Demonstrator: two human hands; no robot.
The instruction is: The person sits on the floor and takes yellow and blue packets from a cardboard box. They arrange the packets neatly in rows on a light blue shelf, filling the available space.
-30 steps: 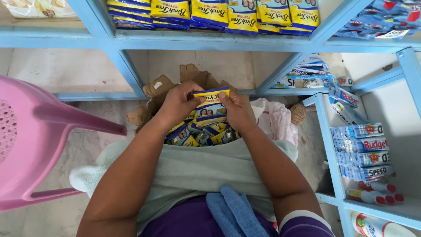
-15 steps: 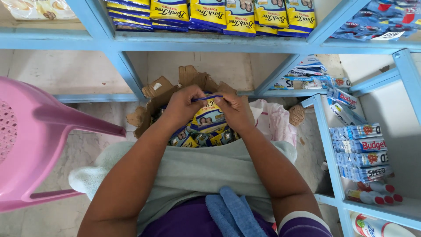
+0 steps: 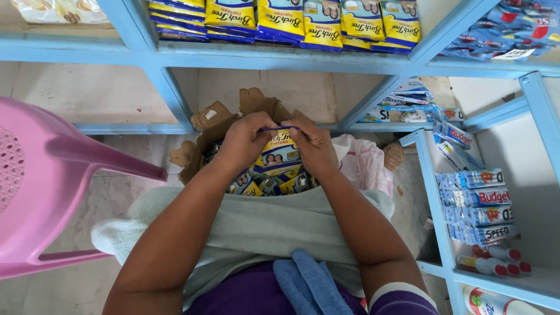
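**Desk:** What has changed since a second ago?

**Me:** Not much in place, more in grip. A second ago both hands held a yellow and blue sachet flat and spread above the box. Half a second ago they had drawn closer together over it. Now my view has the left hand point(image 3: 248, 143) and the right hand point(image 3: 315, 149) bunched tight at the sachet's top edge, knuckles nearly meeting, and the sachet stands more upright between them.

**Desk:** How are the hands closed?

**Me:** Both are curled shut, fingertips pinching the top rim of the sachet point(image 3: 279, 153). Neither hand has anything else in it.

**Desk:** Describe the sachet.

**Me:** Yellow body, dark blue band along the top, a small picture of people on the front. Its upper edge is hidden under the fingers; the lower part hangs free.

**Desk:** And where is it?

**Me:** Just above the open cardboard box point(image 3: 213, 125), whose torn flaps fan out on the floor under the blue shelf point(image 3: 280, 58). More sachets of the same kind point(image 3: 262, 185) lie in the box beneath it. A pale green cloth point(image 3: 256, 224) covers the lap just below the box, a pink plastic chair point(image 3: 46, 175) stands to the left, and matching yellow packets point(image 3: 280, 20) line the shelf above.
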